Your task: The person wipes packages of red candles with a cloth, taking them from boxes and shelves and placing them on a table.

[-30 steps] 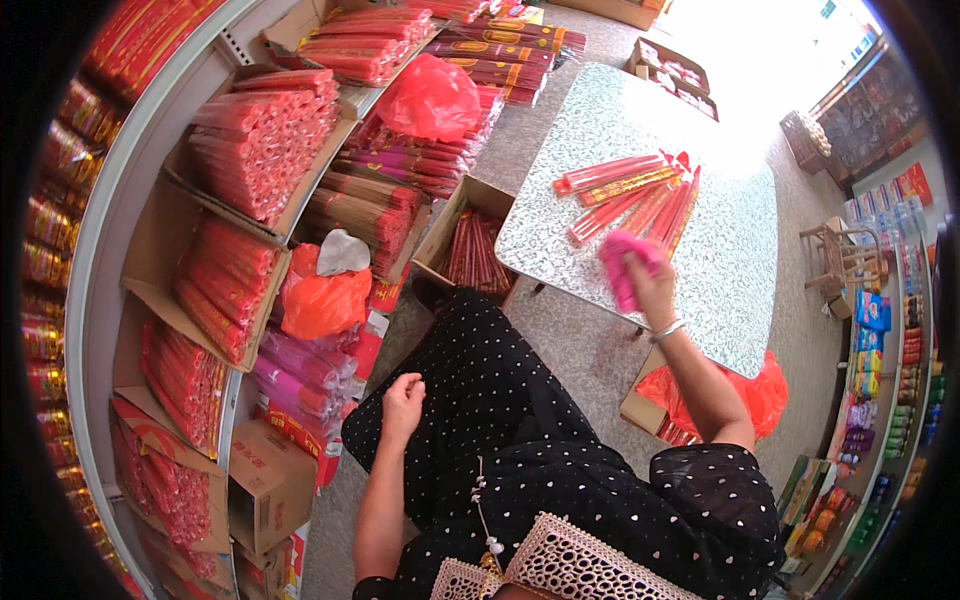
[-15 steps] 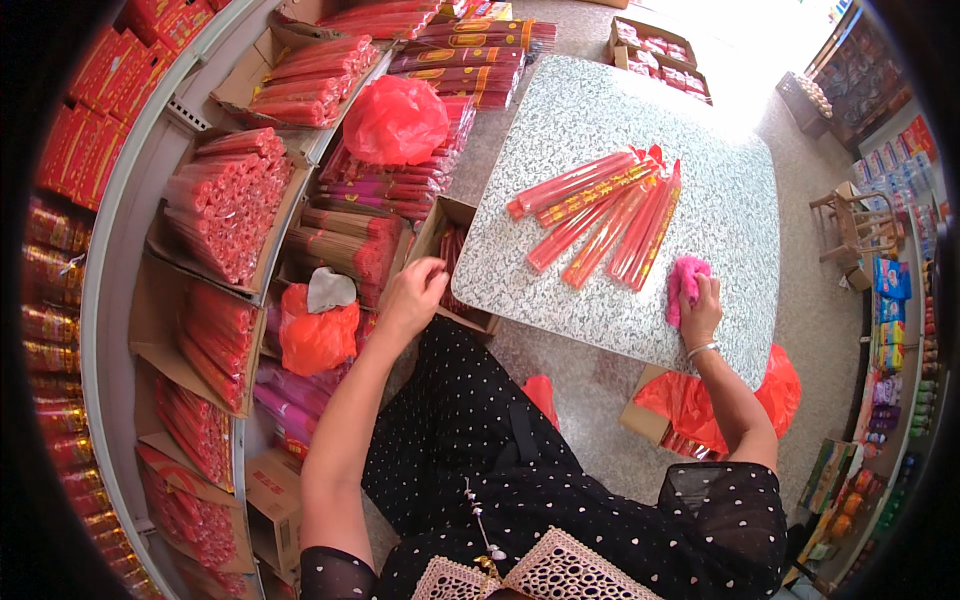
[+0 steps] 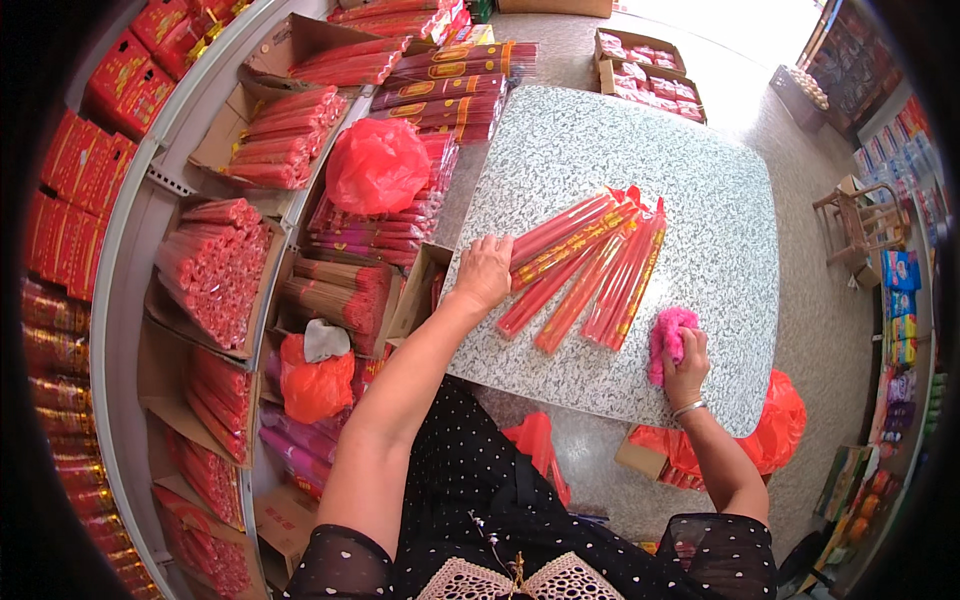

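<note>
A bundle of long red stick packets in clear wrap (image 3: pixel 578 290), which look like candles, lies fanned out on the speckled table (image 3: pixel 560 120). Some carry gold markings. My left hand (image 3: pixel 485 270) rests at the table's left edge, its fingers stretched out and its side against the packets' near-left ends. No object shows in it, though its palm is hidden. At the right, my right hand (image 3: pixel 686 367) is closed on a fluffy pink cloth (image 3: pixel 668 335), pressed to the tabletop. A bracelet circles that wrist.
Shelves at the left hold cardboard boxes of red wrapped sticks (image 3: pixel 215 265). A red plastic bag (image 3: pixel 378 165) sits on bundles left of the table. Another red bag (image 3: pixel 785 420) is below the right corner. A wooden chair (image 3: pixel 860 225) stands right.
My left hand has moved right and forward, from beside the table to the packets' ends. The view has shifted, so the table sits lower. My right hand still holds the pink cloth.
</note>
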Demonstrator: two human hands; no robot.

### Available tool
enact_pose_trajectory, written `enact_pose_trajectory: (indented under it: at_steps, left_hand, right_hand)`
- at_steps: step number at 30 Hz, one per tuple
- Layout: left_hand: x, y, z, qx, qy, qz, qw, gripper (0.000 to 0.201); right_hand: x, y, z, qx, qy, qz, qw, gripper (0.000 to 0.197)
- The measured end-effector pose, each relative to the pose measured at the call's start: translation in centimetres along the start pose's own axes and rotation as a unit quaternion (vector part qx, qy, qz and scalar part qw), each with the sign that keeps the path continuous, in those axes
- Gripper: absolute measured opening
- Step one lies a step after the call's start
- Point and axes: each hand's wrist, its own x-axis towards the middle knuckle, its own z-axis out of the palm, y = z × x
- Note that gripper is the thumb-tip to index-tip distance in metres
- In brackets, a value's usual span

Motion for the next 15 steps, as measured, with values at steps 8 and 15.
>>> enact_pose_trajectory:
  at_steps: [8, 15]
  left_hand:
    - [1.0, -0.1, -0.1, -0.013, -0.035, 0.036, 0.999, 0.049]
    - [-3.8, -1.6, -5.5, -0.718, -0.201, -0.178, 0.642, 0.050]
  right_hand:
    - [0.0, 0.1, -0.2, 0.014, -0.008, 0.007, 1.000, 0.035]
    - [0.4, -0.4, -0.1, 0.025, -0.008, 0.008, 1.000, 0.036]
